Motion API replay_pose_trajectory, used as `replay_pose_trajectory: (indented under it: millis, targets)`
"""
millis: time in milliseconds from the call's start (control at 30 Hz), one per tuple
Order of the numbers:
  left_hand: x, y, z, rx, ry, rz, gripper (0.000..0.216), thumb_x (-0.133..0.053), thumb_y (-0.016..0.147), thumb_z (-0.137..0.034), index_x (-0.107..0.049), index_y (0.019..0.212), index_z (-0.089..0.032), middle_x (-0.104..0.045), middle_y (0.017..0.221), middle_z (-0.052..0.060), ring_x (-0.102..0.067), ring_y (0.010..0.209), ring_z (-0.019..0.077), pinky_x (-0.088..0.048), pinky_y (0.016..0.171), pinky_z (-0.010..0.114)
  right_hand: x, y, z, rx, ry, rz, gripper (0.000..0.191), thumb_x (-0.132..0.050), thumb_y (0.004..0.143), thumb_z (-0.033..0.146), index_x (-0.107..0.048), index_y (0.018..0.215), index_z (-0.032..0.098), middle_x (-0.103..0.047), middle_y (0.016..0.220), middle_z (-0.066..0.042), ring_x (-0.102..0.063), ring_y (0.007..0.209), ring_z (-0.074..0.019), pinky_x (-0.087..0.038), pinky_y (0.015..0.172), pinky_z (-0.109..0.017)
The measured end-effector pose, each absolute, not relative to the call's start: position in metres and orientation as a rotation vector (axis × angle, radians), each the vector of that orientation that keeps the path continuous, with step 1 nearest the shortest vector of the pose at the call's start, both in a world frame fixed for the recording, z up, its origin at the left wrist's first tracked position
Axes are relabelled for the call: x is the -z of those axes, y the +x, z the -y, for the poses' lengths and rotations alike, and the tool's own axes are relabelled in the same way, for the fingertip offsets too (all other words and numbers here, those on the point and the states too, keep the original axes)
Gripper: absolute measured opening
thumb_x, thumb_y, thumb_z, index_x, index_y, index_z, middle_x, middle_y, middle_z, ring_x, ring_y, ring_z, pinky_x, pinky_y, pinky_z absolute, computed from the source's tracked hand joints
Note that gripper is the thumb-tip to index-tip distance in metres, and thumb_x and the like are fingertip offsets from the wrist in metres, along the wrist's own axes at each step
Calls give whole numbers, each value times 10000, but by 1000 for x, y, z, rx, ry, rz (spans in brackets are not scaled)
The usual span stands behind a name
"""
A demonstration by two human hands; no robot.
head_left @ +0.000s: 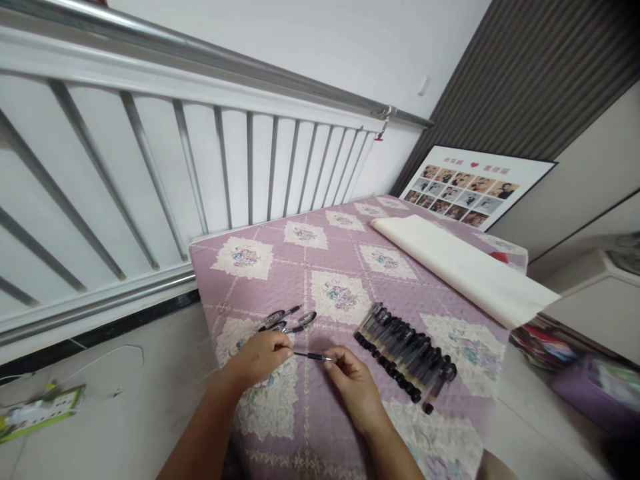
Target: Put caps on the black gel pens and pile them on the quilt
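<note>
A thin, dark pen refill (311,356) stretches between my two hands, just above the quilted cover. My left hand (265,357) is closed, pinching its left end. At the right end, beside the silvery tip, the thumb and fingers of my right hand (353,383) pinch it too. Several black pens (285,320) lie loosely just beyond my left hand, partly hidden by it. To the right of my right hand, a row of clear-barrelled pens with black caps (405,353) lies side by side on the cover.
The purple floral cover (345,253) spreads over the work surface. A folded cream sheet (460,267) lies at its right side. Behind it stand a white radiator (260,167) and a framed photo board (470,187). A power strip (43,413) rests on the floor at left.
</note>
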State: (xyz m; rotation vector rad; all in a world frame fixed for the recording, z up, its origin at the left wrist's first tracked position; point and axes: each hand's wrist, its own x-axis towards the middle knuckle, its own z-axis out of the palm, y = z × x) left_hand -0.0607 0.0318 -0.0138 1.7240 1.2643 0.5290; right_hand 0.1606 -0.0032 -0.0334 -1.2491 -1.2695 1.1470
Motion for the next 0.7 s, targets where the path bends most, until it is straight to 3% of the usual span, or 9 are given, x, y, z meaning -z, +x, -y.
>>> replay_pose_trajectory:
  millis: [700]
  targets:
    - [17, -58, -30, -611, 1661, -1214, 124, -523, 731, -259, -606, 793, -192, -570, 682, -40, -518, 646, 136, -342, 580, 225, 36, 158, 5, -1075, -1292, 1330, 249, -700, 743, 458, -648, 768, 216, -598, 722, -3, -521, 707, -175, -413, 668, -268]
